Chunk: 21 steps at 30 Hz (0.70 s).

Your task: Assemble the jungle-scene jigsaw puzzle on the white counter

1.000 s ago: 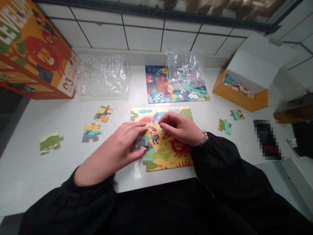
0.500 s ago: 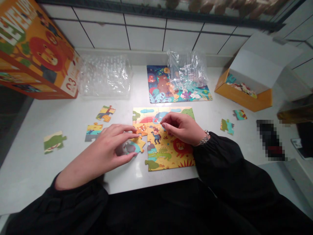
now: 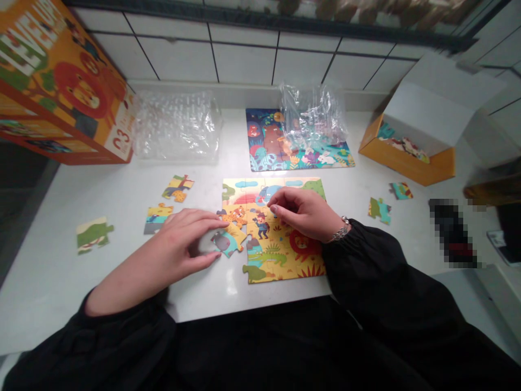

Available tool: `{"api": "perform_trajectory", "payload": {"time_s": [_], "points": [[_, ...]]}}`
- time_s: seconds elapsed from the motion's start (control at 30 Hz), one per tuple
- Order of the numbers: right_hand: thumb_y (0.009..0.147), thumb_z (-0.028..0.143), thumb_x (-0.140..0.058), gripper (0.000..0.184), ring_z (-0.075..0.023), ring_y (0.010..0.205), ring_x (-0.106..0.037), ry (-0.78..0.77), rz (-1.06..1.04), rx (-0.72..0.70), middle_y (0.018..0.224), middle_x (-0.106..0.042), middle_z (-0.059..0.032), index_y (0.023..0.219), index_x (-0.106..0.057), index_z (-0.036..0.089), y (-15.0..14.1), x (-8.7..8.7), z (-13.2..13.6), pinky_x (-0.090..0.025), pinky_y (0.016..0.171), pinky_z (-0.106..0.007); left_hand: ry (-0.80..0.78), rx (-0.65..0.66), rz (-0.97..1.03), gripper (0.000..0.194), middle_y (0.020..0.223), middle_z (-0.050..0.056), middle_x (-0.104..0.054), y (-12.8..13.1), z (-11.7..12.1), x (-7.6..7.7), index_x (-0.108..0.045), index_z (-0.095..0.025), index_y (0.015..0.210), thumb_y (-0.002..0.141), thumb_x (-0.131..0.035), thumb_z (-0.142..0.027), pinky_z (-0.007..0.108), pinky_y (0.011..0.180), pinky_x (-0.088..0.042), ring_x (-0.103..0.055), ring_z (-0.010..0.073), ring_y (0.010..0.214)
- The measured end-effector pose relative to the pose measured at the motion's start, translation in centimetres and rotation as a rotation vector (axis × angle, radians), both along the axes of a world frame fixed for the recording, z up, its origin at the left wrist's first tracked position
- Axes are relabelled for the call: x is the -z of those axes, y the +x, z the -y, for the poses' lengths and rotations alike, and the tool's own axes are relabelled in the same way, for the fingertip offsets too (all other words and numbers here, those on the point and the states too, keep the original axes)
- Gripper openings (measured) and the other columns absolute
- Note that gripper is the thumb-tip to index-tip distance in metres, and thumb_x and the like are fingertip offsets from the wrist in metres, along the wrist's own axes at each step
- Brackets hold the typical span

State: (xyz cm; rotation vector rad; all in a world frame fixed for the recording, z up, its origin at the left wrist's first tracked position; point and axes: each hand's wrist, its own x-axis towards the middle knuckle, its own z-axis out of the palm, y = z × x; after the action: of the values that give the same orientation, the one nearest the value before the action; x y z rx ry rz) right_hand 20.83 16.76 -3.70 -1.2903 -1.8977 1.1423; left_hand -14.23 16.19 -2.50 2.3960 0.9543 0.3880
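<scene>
A yellow animal jigsaw puzzle [image 3: 280,239] lies on the white counter, partly joined. At its left edge sits a hippo puzzle piece [image 3: 226,242], tilted and not flush with the piece beside it. My left hand [image 3: 183,239] is open by this piece, thumb and fingers apart at its left side; whether the tips touch it I cannot tell. Over the upper middle of the puzzle rests my right hand [image 3: 303,213], its fingers curled with thumb and forefinger together. What they hold, if anything, is hidden. A leopard piece [image 3: 235,215] lies above the hippo piece.
Loose puzzle pieces lie left [image 3: 94,234] and right [image 3: 380,210]. Behind are a dark-blue puzzle [image 3: 264,144] under a clear plastic bag [image 3: 311,117], bubble wrap [image 3: 177,127], a large orange box [image 3: 77,98] and an open yellow box [image 3: 407,157] holding pieces.
My left hand has drawn back slightly to the left, its fingers off the hippo piece, which shows more fully. My right hand stays in place. The view has shifted a little.
</scene>
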Motion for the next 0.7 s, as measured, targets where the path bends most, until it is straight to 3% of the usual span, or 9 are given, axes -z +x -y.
{"api": "perform_trajectory", "payload": {"time_s": [0.13, 0.23, 0.53, 0.7], "points": [[0.104, 0.039, -0.067, 0.02, -0.0126, 0.064, -0.055, 0.011, -0.003, -0.009, 0.077, -0.067, 0.0017, 0.106, -0.074, 0.02, -0.01, -0.02, 0.02, -0.041, 0.063, -0.03, 0.031, 0.037, -0.025, 0.055, 0.161, 0.0, -0.06, 0.21, 0.19, -0.07, -0.057, -0.039, 0.156, 0.103, -0.074, -0.035, 0.05, 0.122, -0.043, -0.053, 0.0287, 0.148], [0.104, 0.039, -0.067, 0.02, -0.0124, 0.064, -0.055, 0.019, 0.0, -0.011, 0.077, -0.067, 0.0016, 0.107, -0.074, 0.02, 0.06, 0.02, -0.02, -0.041, 0.063, -0.03, 0.023, 0.042, -0.037, 0.059, 0.16, -0.004, -0.063, 0.34, 0.27, -0.05, -0.055, -0.043, 0.157, 0.102, -0.073, -0.031, 0.052, 0.122, -0.043, -0.052, 0.0286, 0.15], [0.105, 0.039, -0.067, 0.019, -0.0127, 0.064, -0.055, 0.01, 0.018, -0.012, 0.078, -0.068, 0.0016, 0.107, -0.074, 0.021, 0.04, 0.1, -0.04, -0.04, 0.063, -0.031, 0.02, 0.028, -0.022, 0.043, 0.15, 0.0, -0.067, 0.29, 0.01, 0.13, -0.064, -0.036, 0.144, 0.105, -0.076, -0.05, 0.048, 0.119, -0.046, -0.059, 0.0267, 0.142], [0.104, 0.039, -0.067, 0.019, -0.0125, 0.064, -0.054, 0.018, 0.035, -0.013, 0.077, -0.066, 0.0021, 0.107, -0.074, 0.021, -0.06, -0.12, 0.01, -0.04, 0.062, -0.031, 0.051, 0.019, -0.032, 0.037, 0.147, 0.004, -0.067, 0.93, 0.36, -0.11, -0.067, -0.032, 0.138, 0.106, -0.075, -0.049, 0.047, 0.116, -0.047, -0.06, 0.0283, 0.139]]}}
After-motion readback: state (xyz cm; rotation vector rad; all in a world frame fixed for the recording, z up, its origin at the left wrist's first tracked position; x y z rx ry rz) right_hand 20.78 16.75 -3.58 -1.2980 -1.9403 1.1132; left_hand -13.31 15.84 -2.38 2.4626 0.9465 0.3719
